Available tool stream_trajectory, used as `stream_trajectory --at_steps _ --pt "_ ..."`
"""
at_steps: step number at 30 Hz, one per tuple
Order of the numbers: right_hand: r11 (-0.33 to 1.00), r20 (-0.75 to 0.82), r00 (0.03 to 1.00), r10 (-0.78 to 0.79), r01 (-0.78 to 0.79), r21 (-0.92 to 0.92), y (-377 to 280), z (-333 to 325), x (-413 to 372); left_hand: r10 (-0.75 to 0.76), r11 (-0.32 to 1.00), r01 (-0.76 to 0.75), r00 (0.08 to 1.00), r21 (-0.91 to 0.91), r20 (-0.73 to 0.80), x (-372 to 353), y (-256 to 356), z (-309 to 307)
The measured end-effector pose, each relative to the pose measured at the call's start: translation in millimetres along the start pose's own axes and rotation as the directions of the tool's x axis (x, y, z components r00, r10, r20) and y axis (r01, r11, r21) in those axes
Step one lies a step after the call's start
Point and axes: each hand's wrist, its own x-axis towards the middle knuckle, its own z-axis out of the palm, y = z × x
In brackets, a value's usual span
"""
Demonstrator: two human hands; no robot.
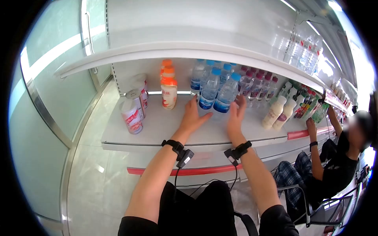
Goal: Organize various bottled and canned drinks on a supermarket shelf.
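Two clear water bottles with blue caps and blue labels stand at the front of a group on the white shelf: a left water bottle (pixel 210 90) and a right water bottle (pixel 227 94). My left hand (pixel 194 119) is open at the lower left of the pair, thumb spread away from the fingers. On the other side my right hand (pixel 236 116) is open, fingertips right at the right bottle's lower side. More blue-capped bottles stand behind, partly hidden by the front pair. Both wrists wear black straps with small cabled devices.
Left stand orange-capped bottles (pixel 169 94) and several cans (pixel 132 118). Right are dark-capped bottles (pixel 263 87) and white-capped cream-coloured bottles (pixel 274 113). An upper shelf (pixel 177 51) overhangs the bottles. A seated person (pixel 334 165) at right reaches toward a green bottle (pixel 319 113).
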Motion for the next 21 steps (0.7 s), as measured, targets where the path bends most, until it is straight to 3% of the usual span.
stream_trajectory --at_steps 1,5,7,9,10,12,14,15,17,18,20,21 --pt "0.997 -0.066 0.996 -0.067 0.07 0.032 0.8 -4.1 3.0 0.013 1.0 -0.013 1.0 -0.014 0.0 1.3 -2.1 1.1" --pt "0.994 -0.174 0.979 -0.109 0.105 -0.033 -23.9 -26.8 58.0 0.021 0.998 -0.022 1.0 -0.051 -0.014 3.1 0.1 4.5" --pt "0.912 0.006 0.976 -0.216 0.203 -0.355 -46.1 -31.2 100.3 0.054 0.998 -0.055 0.998 -0.033 -0.041 0.6 5.4 3.5" --pt "0.66 0.147 0.967 -0.207 0.249 -0.708 -54.7 -25.4 144.6 0.09 0.996 -0.091 0.994 -0.013 -0.067 -0.1 10.6 1.5" --pt "0.601 0.233 0.957 -0.171 0.288 -0.746 -45.0 -22.3 169.5 0.164 0.986 -0.159 0.98 0.052 -0.109 0.0 11.9 -0.3" --pt "0.54 0.311 0.942 -0.13 0.33 -0.774 -35.7 -11.3 204.2 0.242 0.967 -0.226 0.959 0.122 -0.147 -0.7 17.2 -4.6" --pt "0.707 0.312 0.925 0.217 0.071 -0.703 -40.3 5.4 220.9 0.245 0.962 -0.229 0.965 0.145 -0.098 -3.7 22.4 -7.1" --pt "0.709 0.312 0.925 0.217 0.07 -0.701 -39.9 10.3 223.0 0.246 0.962 -0.23 0.964 0.148 -0.097 -3.2 21.7 -7.1" --pt "0.44 0.515 0.838 0.182 0.399 -0.804 -38.3 18.0 224.7 0.262 0.958 -0.245 0.959 0.147 -0.112 -2.7 19.9 -5.9" --pt "0.444 0.513 0.838 0.185 0.394 -0.805 -20.6 18.6 232.2 0.261 0.958 -0.244 0.96 0.15 -0.107 -1.6 18.6 -5.7" --pt "0.634 0.488 0.872 0.046 0.352 -0.689 28.8 14.8 248.4 0.28 0.957 -0.268 0.954 0.109 -0.106 -1.9 15.5 -4.3" --pt "0.633 0.488 0.871 0.045 0.353 -0.689 27.7 12.7 251.1 0.28 0.957 -0.269 0.954 0.108 -0.107 -1.1 16.0 -2.1"
